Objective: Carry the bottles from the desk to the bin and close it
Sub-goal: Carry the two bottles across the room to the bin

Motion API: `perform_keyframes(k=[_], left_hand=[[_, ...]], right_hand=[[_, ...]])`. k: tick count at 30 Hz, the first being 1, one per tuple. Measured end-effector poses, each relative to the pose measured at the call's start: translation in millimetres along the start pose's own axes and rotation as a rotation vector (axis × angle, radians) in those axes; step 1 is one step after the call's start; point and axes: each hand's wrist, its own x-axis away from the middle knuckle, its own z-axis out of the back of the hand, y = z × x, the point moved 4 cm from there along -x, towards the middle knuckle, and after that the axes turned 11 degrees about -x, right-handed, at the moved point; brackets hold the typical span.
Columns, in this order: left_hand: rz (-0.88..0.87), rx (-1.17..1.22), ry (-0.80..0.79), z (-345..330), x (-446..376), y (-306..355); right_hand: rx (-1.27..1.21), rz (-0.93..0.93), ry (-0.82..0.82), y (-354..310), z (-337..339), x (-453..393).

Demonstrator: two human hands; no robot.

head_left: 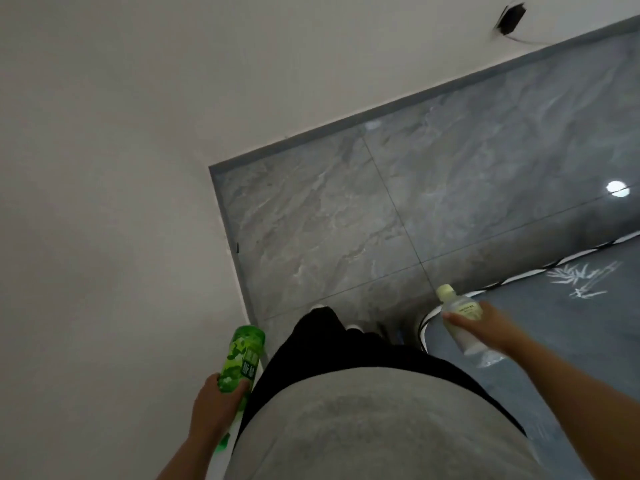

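Bottles: left hand grips the green bottle, right hand the clear bottle, base blurred.

A green camouflage pattern is shown on the left bottle; the right bottle is clear with a pale cap. Grey marbled veining is seen on the floor tiles, white bamboo on the dark mat.
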Motion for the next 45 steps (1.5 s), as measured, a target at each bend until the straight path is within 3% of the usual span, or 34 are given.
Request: perform_keyframes(k=[8, 15, 23, 36, 45], left_hand=[[-0.106, -0.090, -0.027, 69.2, -101.5, 105.0], [-0.382, -0.226, -0.108, 128.3, -164.7, 271.6], [-0.635, -0.364, -0.124, 116.0, -193.2, 465.2], [-0.683, -0.523, -0.188, 110.9, -217.1, 641.7], [-0.911, -0.655, -0.245, 88.1, -212.4, 833.9]], right_hand=[[-0.115, -0.116, -0.010, -51.3, 6.6, -42.1], [-0.329, -0.323, 0.116, -49.5, 13.4, -46.9], [-0.557, -0.445, 0.197, -45.6, 49.6, -87.7], [-0.602, -0.508, 0.282, -116.8, 184.7, -188.8], [-0.782, -0.672, 0.303, -127.7, 210.2, -214.9]])
